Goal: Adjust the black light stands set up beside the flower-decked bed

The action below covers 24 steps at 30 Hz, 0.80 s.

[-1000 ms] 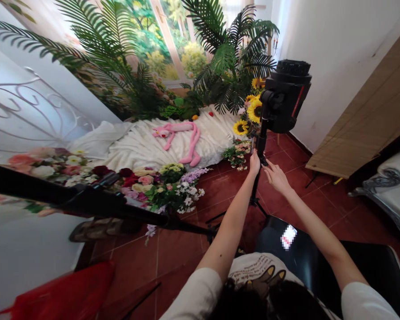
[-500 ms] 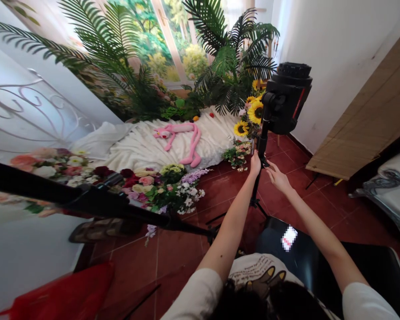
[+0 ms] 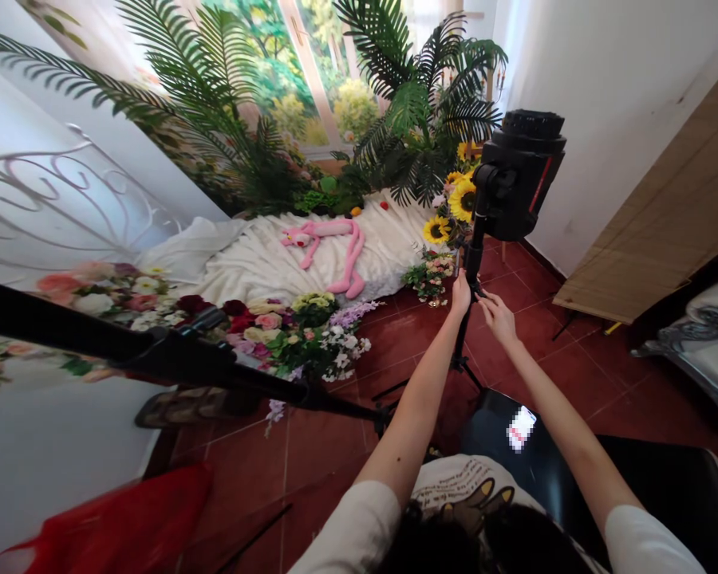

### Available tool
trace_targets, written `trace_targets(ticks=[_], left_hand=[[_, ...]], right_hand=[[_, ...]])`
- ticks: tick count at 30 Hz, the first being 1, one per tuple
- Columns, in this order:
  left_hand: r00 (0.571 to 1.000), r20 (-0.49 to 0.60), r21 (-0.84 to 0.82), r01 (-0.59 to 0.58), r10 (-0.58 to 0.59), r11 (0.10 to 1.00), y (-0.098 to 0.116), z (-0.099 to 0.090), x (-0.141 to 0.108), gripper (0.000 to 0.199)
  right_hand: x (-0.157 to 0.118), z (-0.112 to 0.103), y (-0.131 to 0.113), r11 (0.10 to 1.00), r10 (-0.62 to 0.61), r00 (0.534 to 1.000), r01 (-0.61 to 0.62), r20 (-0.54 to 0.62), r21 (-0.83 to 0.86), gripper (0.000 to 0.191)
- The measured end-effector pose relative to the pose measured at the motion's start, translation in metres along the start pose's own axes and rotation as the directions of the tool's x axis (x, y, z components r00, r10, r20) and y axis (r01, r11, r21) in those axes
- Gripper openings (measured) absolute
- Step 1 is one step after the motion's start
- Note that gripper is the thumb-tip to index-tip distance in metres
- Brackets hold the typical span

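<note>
A black studio light with a red stripe is mounted on top of a thin black light stand. My left hand is closed around the stand's pole, below the light. On the pole's other side, my right hand has its thumb and fingers drawn together at a small black locking knob. The fingers partly cover this knob. Lower down, the stand's legs spread over the red tiles behind my forearms.
Another black stand slants across the left. Flowers edge a white cloth bearing a pink plush toy. Near my right forearm, a lit phone lies on a dark glossy surface. A wooden panel leans right.
The surroundings have shifted slightly rightward in view. Both hands stay at the same part of the stand; the right hand's fingers have turned a little at the knob.
</note>
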State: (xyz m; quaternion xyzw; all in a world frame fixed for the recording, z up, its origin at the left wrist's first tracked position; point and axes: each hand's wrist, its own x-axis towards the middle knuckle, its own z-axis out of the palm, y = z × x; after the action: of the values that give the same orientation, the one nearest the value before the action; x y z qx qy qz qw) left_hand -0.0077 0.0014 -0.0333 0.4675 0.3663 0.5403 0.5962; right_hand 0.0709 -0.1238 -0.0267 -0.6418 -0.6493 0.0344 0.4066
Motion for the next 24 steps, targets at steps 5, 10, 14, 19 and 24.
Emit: trace_targets(ticks=[5,10,14,19,24], left_hand=[[1.000,0.003,0.008,0.010,-0.010,1.000,-0.001,-0.001,0.001,0.065],[1.000,-0.003,0.018,0.016,-0.016,1.000,0.005,-0.001,-0.001,0.067],[0.999,-0.011,0.038,0.030,-0.030,0.999,0.012,0.001,-0.007,0.070],[1.000,-0.006,0.032,0.003,-0.002,0.999,0.013,0.002,-0.009,0.071],[1.000,-0.012,-0.002,-0.020,0.020,1.000,0.006,0.001,-0.006,0.067]], right_hand=[[-0.002,0.022,-0.013,0.979,0.120,0.976,-0.086,-0.180,0.186,0.050],[-0.001,0.037,-0.031,0.925,0.315,0.900,-0.220,-0.302,0.310,0.053],[0.004,0.042,-0.042,0.866,0.423,0.836,-0.259,-0.351,0.427,0.052],[0.013,0.046,-0.054,0.764,0.585,0.744,-0.370,-0.325,0.528,0.054],[0.020,0.047,-0.060,0.664,0.685,0.697,-0.479,-0.212,0.573,0.060]])
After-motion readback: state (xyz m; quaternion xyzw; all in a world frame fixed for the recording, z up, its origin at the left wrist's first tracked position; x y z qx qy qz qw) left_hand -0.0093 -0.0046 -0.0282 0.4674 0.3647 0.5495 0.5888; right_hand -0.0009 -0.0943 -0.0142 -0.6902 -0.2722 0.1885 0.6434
